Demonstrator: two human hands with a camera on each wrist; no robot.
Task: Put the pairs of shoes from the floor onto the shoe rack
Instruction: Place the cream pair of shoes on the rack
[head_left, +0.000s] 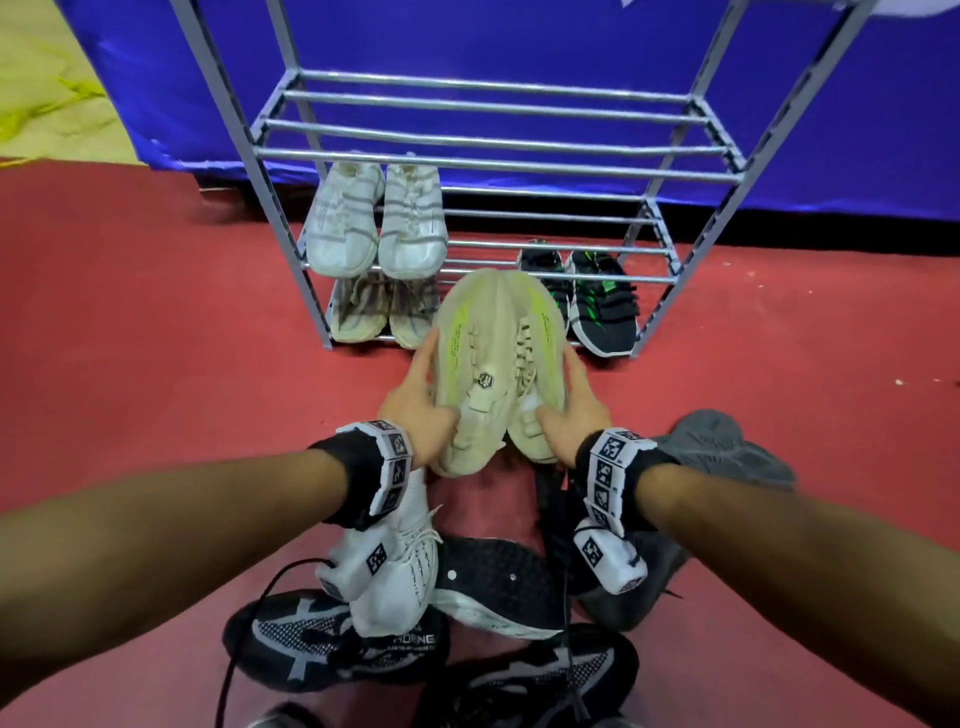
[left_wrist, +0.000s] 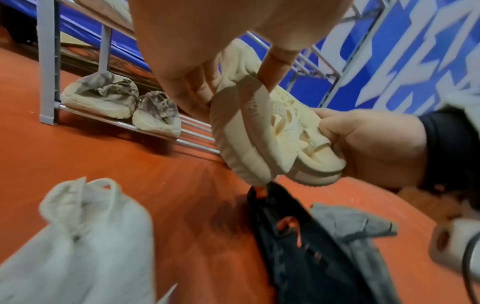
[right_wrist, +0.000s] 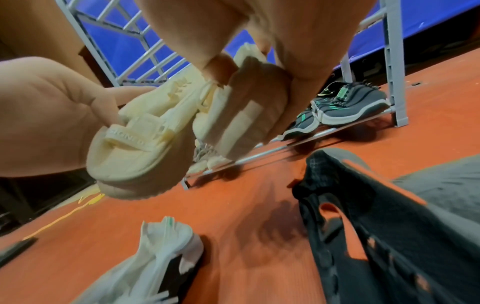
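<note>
- cream shoes (head_left: 498, 364) in the hands: two
- shoes on the shoe rack (head_left: 498, 156): six, in three pairs
- shoes on the floor: at least six, partly hidden

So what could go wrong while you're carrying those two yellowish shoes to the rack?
The left hand and right hand only press the cream shoes together from the sides, so one might slip out. The free gap on the bottom shelf, between the beige pair and the black pair, looks narrow, so neighbours could get bumped.
</note>
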